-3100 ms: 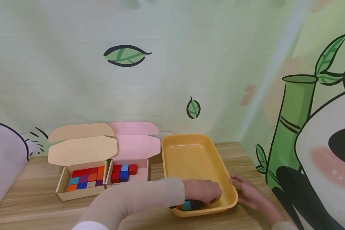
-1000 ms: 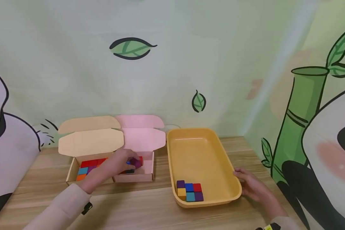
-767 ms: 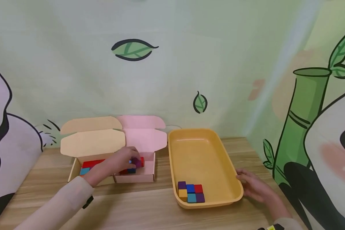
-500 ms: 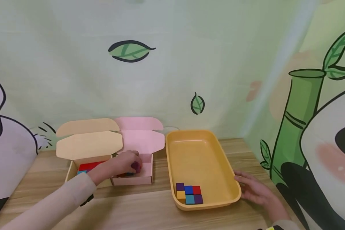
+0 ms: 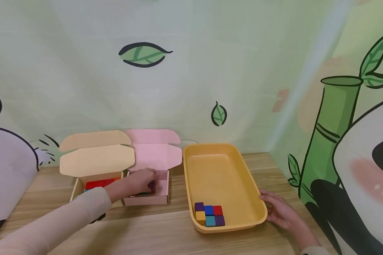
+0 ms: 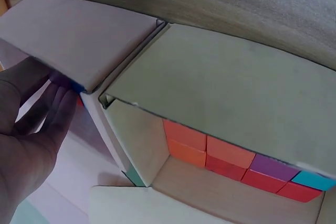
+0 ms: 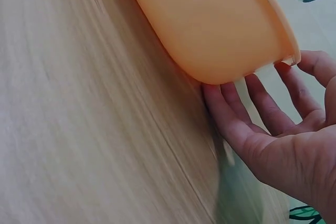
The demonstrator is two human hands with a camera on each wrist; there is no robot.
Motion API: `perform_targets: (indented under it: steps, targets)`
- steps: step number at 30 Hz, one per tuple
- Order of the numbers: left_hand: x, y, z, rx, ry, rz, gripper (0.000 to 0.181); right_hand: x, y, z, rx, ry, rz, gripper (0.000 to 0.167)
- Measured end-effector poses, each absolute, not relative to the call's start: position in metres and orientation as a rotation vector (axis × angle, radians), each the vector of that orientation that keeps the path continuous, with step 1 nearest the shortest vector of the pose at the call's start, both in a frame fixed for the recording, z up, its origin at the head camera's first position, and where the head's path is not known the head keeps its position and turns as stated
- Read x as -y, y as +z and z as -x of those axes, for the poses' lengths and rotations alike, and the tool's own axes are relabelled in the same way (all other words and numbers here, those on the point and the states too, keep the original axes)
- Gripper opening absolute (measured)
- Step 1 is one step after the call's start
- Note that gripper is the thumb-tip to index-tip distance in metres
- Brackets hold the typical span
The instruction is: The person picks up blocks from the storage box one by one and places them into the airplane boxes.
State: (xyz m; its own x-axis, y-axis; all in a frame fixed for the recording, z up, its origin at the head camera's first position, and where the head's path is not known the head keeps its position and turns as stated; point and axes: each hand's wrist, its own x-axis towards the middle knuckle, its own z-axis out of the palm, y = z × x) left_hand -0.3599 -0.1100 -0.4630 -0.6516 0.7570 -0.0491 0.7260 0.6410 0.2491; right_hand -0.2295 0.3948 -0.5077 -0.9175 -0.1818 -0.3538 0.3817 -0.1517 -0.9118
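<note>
My left hand (image 5: 141, 182) reaches into the pink box (image 5: 146, 200) and pinches a purple cube (image 5: 152, 187). In the left wrist view the thumb and fingers (image 6: 62, 109) close on it beside a blue cube (image 6: 77, 86), partly behind the box wall. The box's other cubes are mostly covered by the hand. My right hand (image 5: 282, 210) rests against the right side of the yellow tray (image 5: 258, 222). Its loosely spread fingertips (image 7: 212, 95) touch the tray's outside and rim. In the tray's near left corner sit several cubes, among them a yellow cube (image 5: 200, 217) and a red cube (image 5: 217, 210).
A tan box (image 5: 74, 189) with its lid raised stands left of the pink box, holding rows of coloured cubes (image 6: 231, 150); my left forearm crosses over it. The raised pink lid (image 5: 156, 156) leans behind. A printed cloth wall (image 5: 191, 88) backs the wooden table (image 5: 166, 226).
My left hand came from the tray to the pink box with the purple cube and has lowered it there. The right hand stays at the tray's side.
</note>
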Motion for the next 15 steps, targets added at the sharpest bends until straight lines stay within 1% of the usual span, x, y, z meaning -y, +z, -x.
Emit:
perform_targets:
  steps: [7,15]
  targets:
    - [0.1064,-0.4635,0.356,-2.73,0.312,-1.246,0.012,-0.3956,-0.5065,0.2296,-1.755,-2.118,-0.228,0.051]
    - [0.101,-0.4607,0.3568,-2.702,0.315,-1.209,0.011,-0.3949,-0.5054,0.2293,-1.78,-2.109,-0.234,0.063]
